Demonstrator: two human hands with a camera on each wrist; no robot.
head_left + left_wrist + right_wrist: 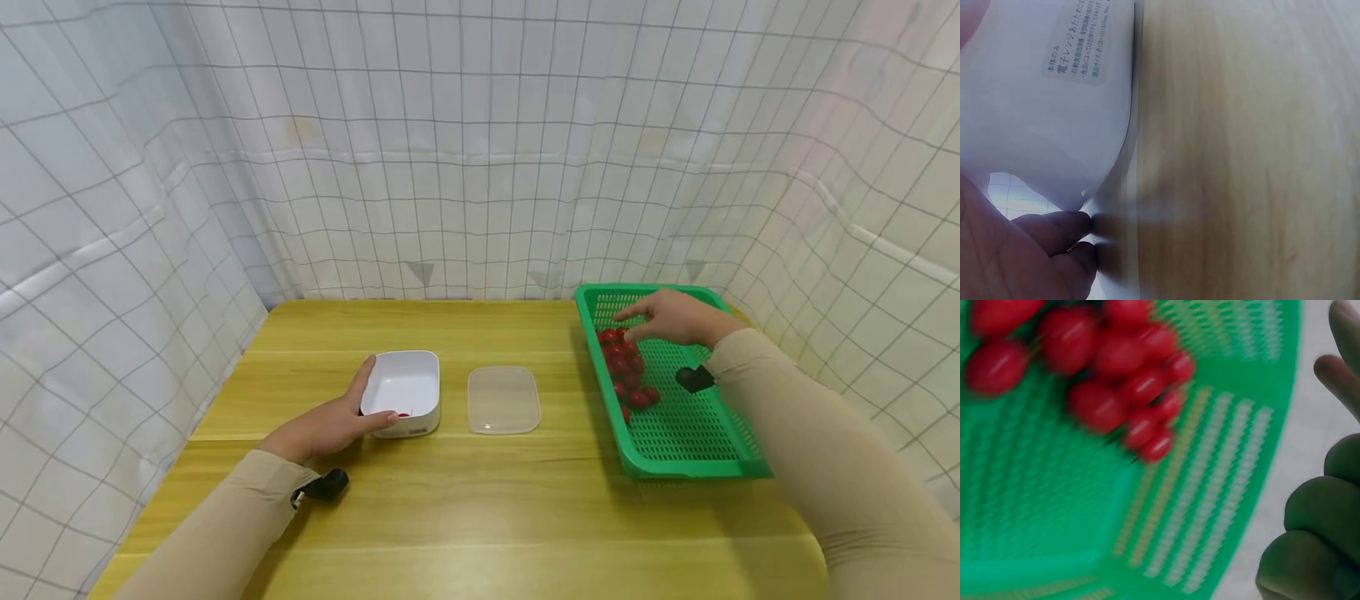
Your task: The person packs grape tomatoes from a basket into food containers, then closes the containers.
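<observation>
My left hand (333, 425) grips a white square plastic box (405, 379) at its left side, thumb over the near rim. Inside the box, a bit of a red fruit (404, 415) with a thin stem shows behind that rim. A printed label (1079, 44) is on the box's side in the left wrist view. My right hand (678, 318) hovers over the green basket (633, 468), fingers loosely bent and nothing between them. Below it, a pile of small red cherries (622, 362) with thin stems lies along the basket's left side; they show large in the right wrist view.
A clear flat lid (504, 400) lies on the wooden table (480, 508) between the box and the basket. White grid-patterned curtains (487, 167) stand behind the table and on both sides.
</observation>
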